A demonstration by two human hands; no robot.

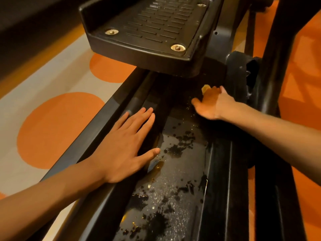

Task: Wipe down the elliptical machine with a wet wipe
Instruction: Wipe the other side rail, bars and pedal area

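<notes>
Below the ribbed black foot pedal point(152, 23) of the elliptical machine point(271, 49), the left grip point(125, 145) lies flat and released, fingers straight, on the smooth rail point(139, 94). The right grip point(211, 103) reaches under the pedal's right corner. A pale yellowish scrap point(205, 88), likely the wet wipe, shows at its fingertips; whether it is pinched cannot be told. The glossy, speckled tray point(180, 171) below the pedal carries dark blotches and amber smears, so much wiping appears left.

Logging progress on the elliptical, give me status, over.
Left hand flat on the rail, open. Right hand below the pedal, wipe at its fingers, grip unclear. Tray wet, spotty. Pedal overhangs ahead.
</notes>
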